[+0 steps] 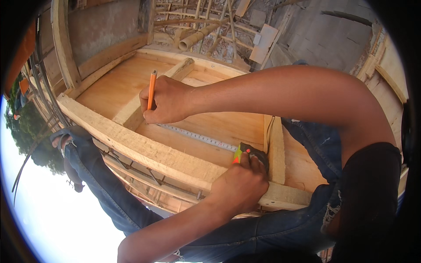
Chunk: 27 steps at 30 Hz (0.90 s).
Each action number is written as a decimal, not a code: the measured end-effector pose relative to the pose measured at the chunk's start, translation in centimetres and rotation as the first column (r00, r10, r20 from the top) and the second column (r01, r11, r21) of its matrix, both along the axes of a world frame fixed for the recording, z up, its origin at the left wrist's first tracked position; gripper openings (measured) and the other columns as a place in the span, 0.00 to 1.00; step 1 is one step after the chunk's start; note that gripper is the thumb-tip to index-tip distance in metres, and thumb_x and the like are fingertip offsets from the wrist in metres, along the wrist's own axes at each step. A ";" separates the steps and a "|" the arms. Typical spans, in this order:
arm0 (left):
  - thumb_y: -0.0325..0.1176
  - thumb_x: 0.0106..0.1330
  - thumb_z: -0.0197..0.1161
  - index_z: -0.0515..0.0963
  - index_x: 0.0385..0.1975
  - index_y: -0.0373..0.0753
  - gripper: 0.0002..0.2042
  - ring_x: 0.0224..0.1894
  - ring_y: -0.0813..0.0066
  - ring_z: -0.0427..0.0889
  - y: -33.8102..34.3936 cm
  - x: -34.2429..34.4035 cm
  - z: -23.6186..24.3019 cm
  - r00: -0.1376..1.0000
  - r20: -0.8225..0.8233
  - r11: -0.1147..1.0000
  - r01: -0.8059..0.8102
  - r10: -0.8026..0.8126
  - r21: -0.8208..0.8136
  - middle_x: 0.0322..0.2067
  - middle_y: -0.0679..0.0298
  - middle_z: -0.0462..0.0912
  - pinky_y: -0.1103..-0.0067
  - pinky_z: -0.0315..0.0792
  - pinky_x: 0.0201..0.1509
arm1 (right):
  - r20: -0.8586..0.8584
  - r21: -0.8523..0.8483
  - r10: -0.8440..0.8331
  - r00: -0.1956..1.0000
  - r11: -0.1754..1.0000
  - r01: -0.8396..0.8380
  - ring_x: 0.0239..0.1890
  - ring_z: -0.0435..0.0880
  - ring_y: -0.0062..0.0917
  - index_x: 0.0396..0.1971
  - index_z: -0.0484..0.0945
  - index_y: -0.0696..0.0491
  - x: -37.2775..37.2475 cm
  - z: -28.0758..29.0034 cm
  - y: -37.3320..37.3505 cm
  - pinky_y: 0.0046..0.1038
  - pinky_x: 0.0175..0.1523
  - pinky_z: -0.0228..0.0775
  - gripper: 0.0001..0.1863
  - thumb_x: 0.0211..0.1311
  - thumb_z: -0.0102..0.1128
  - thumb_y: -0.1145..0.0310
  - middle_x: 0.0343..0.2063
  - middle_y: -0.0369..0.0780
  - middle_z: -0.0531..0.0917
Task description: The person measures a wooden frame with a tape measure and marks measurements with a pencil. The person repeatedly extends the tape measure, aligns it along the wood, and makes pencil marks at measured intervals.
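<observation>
**Timber frame point(144, 142), tape measure point(244, 152) and pencil point(152, 90) under two hands**

The pale timber frame, backed with plywood point(105, 90), spans the middle of the picture from the upper left to the lower right. Legs in blue jeans point(105, 188) stretch along its near side, from the left of the frame to the lower right. A bamboo pole point(199, 37) lies beyond it at top centre. One crosspiece point(129, 113) slants left of centre, another point(276, 153) stands right of centre.

The right hand point(169, 101), left of centre, has its grip narrow around the orange pencil, which stands nearly upright; its lower end is hidden by the fingers. The left hand point(241, 186), below centre, has its grip around the green-and-black tape measure, just beside the right-hand crosspiece. The tape's pale blade point(197, 136) runs out between the crosspieces toward the right hand.
</observation>
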State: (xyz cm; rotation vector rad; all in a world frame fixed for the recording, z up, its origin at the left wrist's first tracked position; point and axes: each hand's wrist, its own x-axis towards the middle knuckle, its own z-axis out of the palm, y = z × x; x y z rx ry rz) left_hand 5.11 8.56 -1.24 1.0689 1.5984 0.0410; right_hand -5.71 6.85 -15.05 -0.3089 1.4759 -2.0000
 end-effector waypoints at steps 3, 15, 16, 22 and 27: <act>0.51 0.41 0.74 0.72 0.42 0.22 0.37 0.50 0.49 0.78 -0.2 0.0 0.1 0.999 -0.032 1.000 -0.008 0.008 0.011 0.40 0.46 0.78 0.70 0.80 0.40 | 0.041 -0.029 0.022 0.999 0.999 -0.021 0.31 0.83 0.32 0.21 0.80 0.56 -0.1 -0.1 -1.9 0.31 0.40 0.74 0.08 0.47 0.58 0.66 0.23 0.41 0.83; 0.33 0.56 0.59 0.73 0.40 0.23 0.18 0.47 0.51 0.80 0.0 -0.2 0.0 0.999 -0.045 0.999 0.006 -0.004 0.037 0.37 0.46 0.78 0.74 0.81 0.35 | 0.080 -0.032 0.036 0.996 0.999 -0.034 0.31 0.82 0.30 0.20 0.79 0.57 0.7 -1.0 -3.3 0.30 0.39 0.73 0.09 0.45 0.60 0.66 0.24 0.41 0.84; 0.34 0.55 0.60 0.73 0.40 0.23 0.19 0.47 0.51 0.80 0.0 -0.1 -0.1 0.999 -0.042 0.999 0.000 0.002 0.039 0.37 0.46 0.78 0.73 0.81 0.35 | 0.085 -0.041 0.025 0.996 0.999 -0.021 0.31 0.82 0.30 0.20 0.79 0.57 0.7 -1.0 -3.3 0.30 0.39 0.73 0.09 0.45 0.60 0.66 0.24 0.41 0.84; 0.36 0.53 0.62 0.73 0.40 0.22 0.21 0.47 0.50 0.80 -0.3 0.2 -0.3 1.000 -0.012 0.999 -0.012 0.013 0.045 0.38 0.46 0.78 0.72 0.80 0.36 | 0.013 0.021 -0.040 0.999 0.999 0.040 0.30 0.81 0.27 0.27 0.80 0.56 2.2 -1.3 1.4 0.30 0.38 0.73 0.10 0.54 0.60 0.64 0.24 0.41 0.83; 0.39 0.51 0.65 0.73 0.40 0.22 0.24 0.48 0.50 0.79 -0.2 0.0 -0.1 0.999 -0.016 0.998 -0.045 0.045 0.033 0.37 0.46 0.78 0.71 0.80 0.37 | 0.230 0.168 0.224 0.947 0.949 -0.265 0.31 0.81 0.27 0.30 0.76 0.56 6.5 -0.2 10.9 0.30 0.39 0.73 0.21 0.70 0.51 0.52 0.26 0.39 0.82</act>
